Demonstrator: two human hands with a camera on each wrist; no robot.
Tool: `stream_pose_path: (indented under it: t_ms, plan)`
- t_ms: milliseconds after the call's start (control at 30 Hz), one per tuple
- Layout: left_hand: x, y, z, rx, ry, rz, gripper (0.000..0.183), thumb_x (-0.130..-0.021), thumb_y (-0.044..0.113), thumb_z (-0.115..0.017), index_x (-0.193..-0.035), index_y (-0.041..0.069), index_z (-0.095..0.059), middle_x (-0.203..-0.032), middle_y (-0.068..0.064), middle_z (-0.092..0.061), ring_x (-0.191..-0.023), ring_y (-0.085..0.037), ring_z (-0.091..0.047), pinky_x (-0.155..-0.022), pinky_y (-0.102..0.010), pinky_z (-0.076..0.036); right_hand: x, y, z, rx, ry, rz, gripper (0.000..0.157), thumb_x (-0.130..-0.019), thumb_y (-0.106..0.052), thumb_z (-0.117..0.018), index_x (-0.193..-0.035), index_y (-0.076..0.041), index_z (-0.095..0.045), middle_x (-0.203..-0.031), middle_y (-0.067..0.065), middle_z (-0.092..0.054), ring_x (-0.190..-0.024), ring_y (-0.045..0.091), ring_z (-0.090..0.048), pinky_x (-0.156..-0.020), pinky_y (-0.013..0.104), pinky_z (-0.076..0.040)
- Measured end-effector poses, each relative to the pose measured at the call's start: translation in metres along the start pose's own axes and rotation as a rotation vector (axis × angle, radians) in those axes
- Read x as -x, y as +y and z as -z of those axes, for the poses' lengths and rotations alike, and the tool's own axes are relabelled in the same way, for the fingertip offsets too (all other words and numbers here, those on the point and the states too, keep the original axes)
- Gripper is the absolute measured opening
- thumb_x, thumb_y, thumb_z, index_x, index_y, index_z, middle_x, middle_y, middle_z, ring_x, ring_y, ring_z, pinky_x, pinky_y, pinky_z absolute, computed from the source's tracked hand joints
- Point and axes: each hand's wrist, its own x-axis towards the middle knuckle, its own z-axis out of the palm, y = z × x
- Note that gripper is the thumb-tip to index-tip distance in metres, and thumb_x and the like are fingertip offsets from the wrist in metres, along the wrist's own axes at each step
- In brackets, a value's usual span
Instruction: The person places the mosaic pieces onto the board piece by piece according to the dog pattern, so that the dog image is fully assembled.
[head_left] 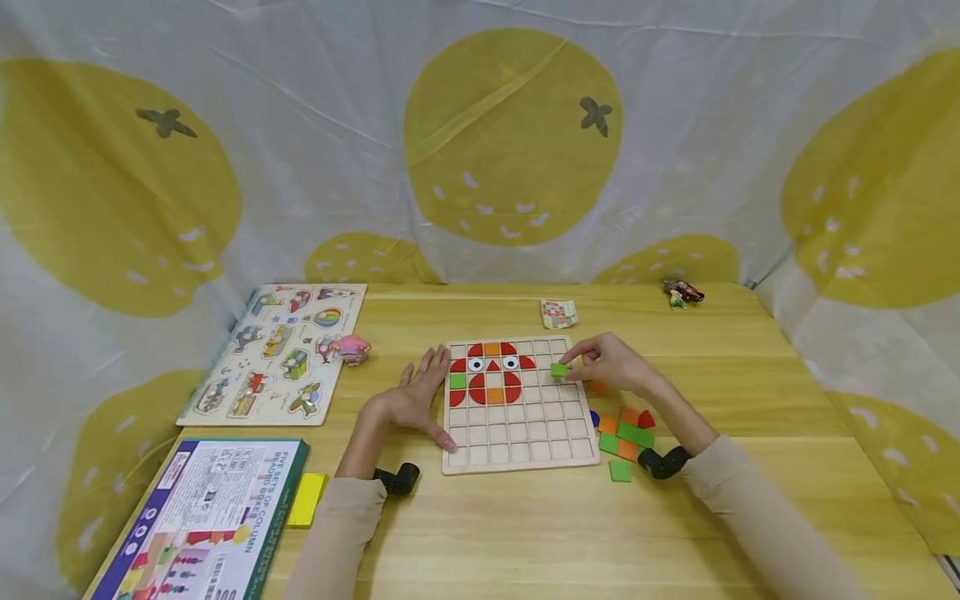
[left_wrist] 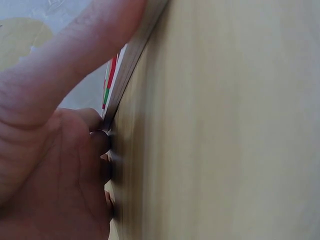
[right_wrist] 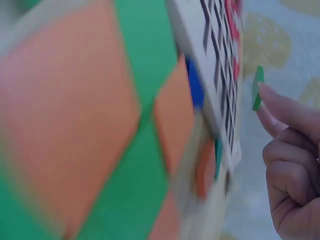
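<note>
A wooden grid board (head_left: 521, 454) lies on the table, its upper left cells filled with red, orange and green pieces and two eye tiles. Over the board's right columns my right hand (head_left: 611, 364) pinches a green square tile (head_left: 558, 370) between thumb and finger. The right wrist view shows that green tile (right_wrist: 258, 88) held edge-on, its other fingers curled into the palm. My left hand (head_left: 408, 404) lies spread along the board's left edge, the thumb on its lower left corner. In the left wrist view the left hand's straight thumb (left_wrist: 75, 55) touches the board's side.
Loose green, orange, red and blue tiles (head_left: 627, 430) lie right of the board. A small pattern card (head_left: 558, 314) sits behind it. Leftward are a picture puzzle board (head_left: 273, 358), a pink toy (head_left: 351, 348), a yellow block (head_left: 307, 500) and a game box (head_left: 217, 500).
</note>
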Motion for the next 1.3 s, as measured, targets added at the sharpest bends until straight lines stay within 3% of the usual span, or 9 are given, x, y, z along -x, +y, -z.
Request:
stream_pose_path:
  t_ms: [200,500,567,700,800,933,1067,1167,1300]
  plan:
    - [-0.004,0.004,-0.002,-0.005,-0.002,0.0,0.148,-0.056,0.053,-0.088,-0.154,0.01,0.014,-0.162,-0.01,0.02,-0.15,-0.029,0.02,-0.121,-0.056,0.008,-0.018,-0.015,-0.028,0.08,-0.011,0.02,0.019,-0.081,-0.014,-0.077,-0.099,-0.009,-0.075,-0.064,0.0,-0.047,-0.055,0.014,-0.034,-0.051,0.022,-0.026]
    - [-0.007,0.006,-0.003,-0.008,-0.011,0.005,0.148,-0.056,0.052,-0.088,-0.154,0.01,0.015,-0.161,-0.009,0.021,-0.15,-0.028,0.021,-0.121,-0.055,0.009,-0.024,-0.019,-0.038,0.082,-0.016,0.022,0.018,-0.08,-0.009,-0.077,-0.096,-0.003,-0.074,-0.054,-0.002,-0.041,-0.051,0.012,-0.03,-0.051,0.021,-0.028]
    - [-0.006,0.006,-0.003,-0.007,-0.011,0.004,0.148,-0.056,0.052,-0.088,-0.154,0.01,0.015,-0.161,-0.01,0.021,-0.15,-0.028,0.02,-0.121,-0.056,0.009,-0.024,-0.019,-0.039,0.079,-0.01,0.028,0.017,-0.08,-0.009,-0.077,-0.096,-0.003,-0.075,-0.056,0.0,-0.047,-0.052,0.012,-0.032,-0.051,0.021,-0.029]
    - [-0.005,0.005,-0.005,-0.002,-0.01,0.002,0.149,-0.055,0.053,-0.088,-0.154,0.01,0.014,-0.161,-0.01,0.02,-0.15,-0.029,0.02,-0.121,-0.056,0.009,-0.024,-0.016,-0.04,0.053,-0.001,0.033,0.016,-0.078,-0.009,-0.078,-0.094,-0.006,-0.077,-0.075,0.006,-0.068,-0.056,0.012,-0.034,-0.052,0.021,-0.03]
    - [-0.005,0.005,-0.006,0.005,-0.007,0.0,0.149,-0.055,0.053,-0.089,-0.154,0.01,0.015,-0.161,-0.01,0.021,-0.149,-0.028,0.021,-0.121,-0.056,0.009,-0.026,-0.015,-0.041,0.023,0.007,0.03,0.016,-0.078,-0.009,-0.078,-0.094,-0.008,-0.078,-0.084,0.008,-0.072,-0.057,0.012,-0.033,-0.051,0.021,-0.028]
    - [-0.006,0.004,-0.005,0.008,0.001,-0.003,0.149,-0.055,0.052,-0.089,-0.154,0.01,0.014,-0.162,-0.01,0.02,-0.15,-0.028,0.02,-0.121,-0.056,0.008,-0.026,-0.014,-0.037,-0.006,0.001,0.024,0.02,-0.078,-0.011,-0.079,-0.098,-0.01,-0.078,-0.067,0.004,-0.06,-0.053,0.012,-0.029,-0.05,0.021,-0.025]
    - [-0.004,0.003,-0.003,0.01,0.002,-0.001,0.149,-0.055,0.052,-0.089,-0.154,0.009,0.013,-0.162,-0.01,0.019,-0.15,-0.029,0.02,-0.121,-0.057,0.008,-0.016,-0.011,-0.02,0.005,0.032,0.019,0.027,-0.08,-0.017,-0.079,-0.106,-0.013,-0.076,-0.057,-0.002,-0.035,-0.053,0.013,-0.026,-0.051,0.023,-0.024]
    - [-0.002,0.002,-0.001,0.005,0.004,0.001,0.148,-0.056,0.051,-0.089,-0.154,0.008,0.013,-0.162,-0.012,0.019,-0.15,-0.031,0.02,-0.12,-0.057,0.008,0.004,-0.004,0.002,0.031,0.068,0.008,0.027,-0.083,-0.017,-0.076,-0.109,-0.012,-0.075,-0.055,-0.002,-0.026,-0.052,0.013,-0.023,-0.05,0.024,-0.023]
    - [-0.001,0.002,0.0,-0.005,0.005,0.004,0.148,-0.057,0.051,-0.089,-0.154,0.008,0.014,-0.161,-0.013,0.02,-0.149,-0.031,0.02,-0.12,-0.057,0.008,0.038,0.018,0.025,0.055,0.077,-0.036,0.025,-0.084,-0.017,-0.074,-0.108,-0.011,-0.074,-0.054,-0.004,-0.027,-0.051,0.011,-0.022,-0.049,0.024,-0.024]
